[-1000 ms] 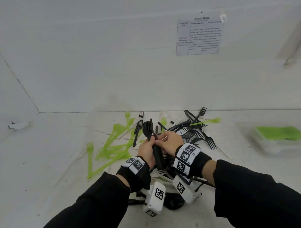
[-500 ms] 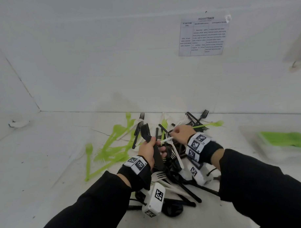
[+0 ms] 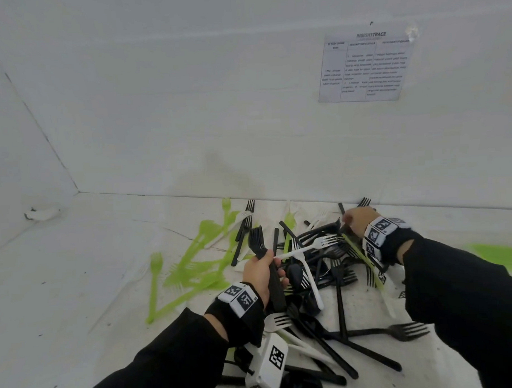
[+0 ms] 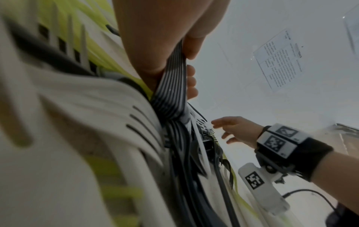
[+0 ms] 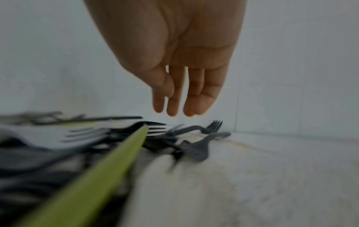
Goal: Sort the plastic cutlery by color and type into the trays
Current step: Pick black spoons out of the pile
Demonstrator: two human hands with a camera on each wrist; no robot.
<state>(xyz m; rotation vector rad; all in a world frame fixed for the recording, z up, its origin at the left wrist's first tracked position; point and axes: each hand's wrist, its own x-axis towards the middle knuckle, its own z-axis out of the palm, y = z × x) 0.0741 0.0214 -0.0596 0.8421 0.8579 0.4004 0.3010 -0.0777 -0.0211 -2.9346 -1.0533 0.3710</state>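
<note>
Black sleeves (image 3: 167, 356), black wristbands (image 3: 238, 316) bearing white square-coded tags, white wrist cameras (image 3: 268, 364).

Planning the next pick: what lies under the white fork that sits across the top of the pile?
Black forks lie under the white fork; anything deeper is hidden.

A green tray (image 3: 500, 255) at the head view's right edge is blurred and cut off. Text on the wall notice (image 3: 365, 66), upper right, is unreadably small.
</note>
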